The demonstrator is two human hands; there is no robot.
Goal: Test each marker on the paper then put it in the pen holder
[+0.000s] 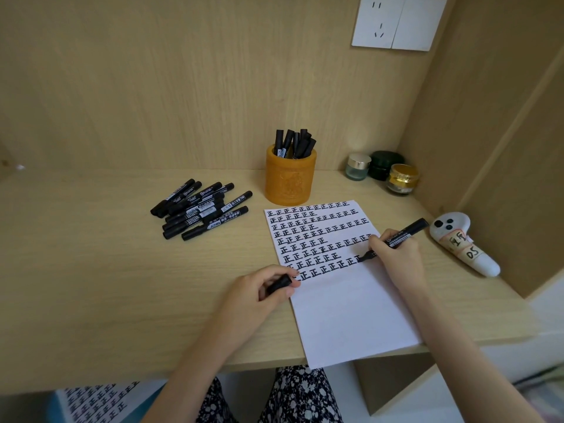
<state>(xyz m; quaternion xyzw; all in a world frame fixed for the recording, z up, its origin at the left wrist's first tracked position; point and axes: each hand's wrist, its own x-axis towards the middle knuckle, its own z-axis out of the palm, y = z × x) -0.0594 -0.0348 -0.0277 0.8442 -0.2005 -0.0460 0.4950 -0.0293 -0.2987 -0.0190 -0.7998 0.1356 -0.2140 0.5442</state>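
Head view looks down on a wooden desk (91, 270) with a big white paper (345, 309) on the near right side. The near edge of the paper hangs off the desk, so it could slide or tip if an arm pushes on it, and then the line being drawn would go crooked. The ink on the paper looks thick and black, and a hand dragged over fresh marks could smear them.

Far behind the paper stands the yellow pen holder (290, 181), already holding many black markers. It looks quite full, so one more pushed in hard might knock it over or not fit well.

To the left lies a pile of markers (201, 210) with caps on, not yet tested, as far as I can judge.

On the paper, the right hand (393, 251) is closed around an open marker (396, 236), black with a white label, its tip touching the paper at the end of a row of marks. The left hand (259, 288) is closed around the black cap (279, 283) and rests at the left edge of the paper. That small cap could slip and roll away.
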